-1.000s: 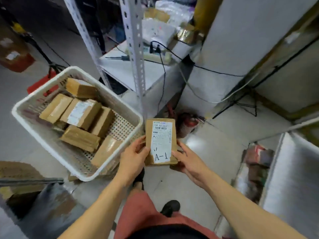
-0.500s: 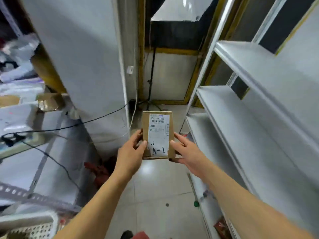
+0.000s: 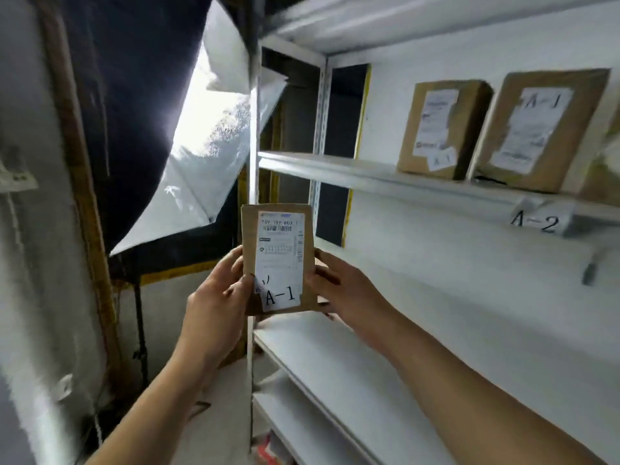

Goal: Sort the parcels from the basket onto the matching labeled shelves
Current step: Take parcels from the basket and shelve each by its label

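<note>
Head camera view, looking forward and slightly up at white metal shelves (image 3: 365, 177) that fill the right side of the picture. Two bare forearms reach in from the bottom edge and meet in the middle, where both hands hold one small brown cardboard parcel (image 3: 250, 250) upright in the air, just in front of the shelf unit's near corner post (image 3: 253, 135).

Left hand (image 3: 218, 302) grips the parcel's lower left edge, thumb across the front and fingers curled behind. Right hand (image 3: 339, 292) grips the lower right edge, fingers wrapped around the back. The parcel touches no shelf.

A white shipping label (image 3: 280, 260) covers most of the parcel's front. It carries a barcode and fine print near the top, and "A-1" handwritten in large black letters at the bottom.

On the shelf above and to the right of the hands stand two more brown parcels side by side, leaning back. The left parcel (image 3: 439, 129) has a small tag that seems to read "A-1", though it is blurred. The right parcel (image 3: 533, 129) shows "A-1" written at the top of its label. On the front lip of that same shelf, below the right parcel, hangs a tag (image 3: 535, 221) reading "A-2".

Lower shelf boards run down toward the bottom right. To the left, a large silvery-white lighting panel (image 3: 204, 156) glows brightly against a dark backdrop, beside a pale wall (image 3: 30, 263).
</note>
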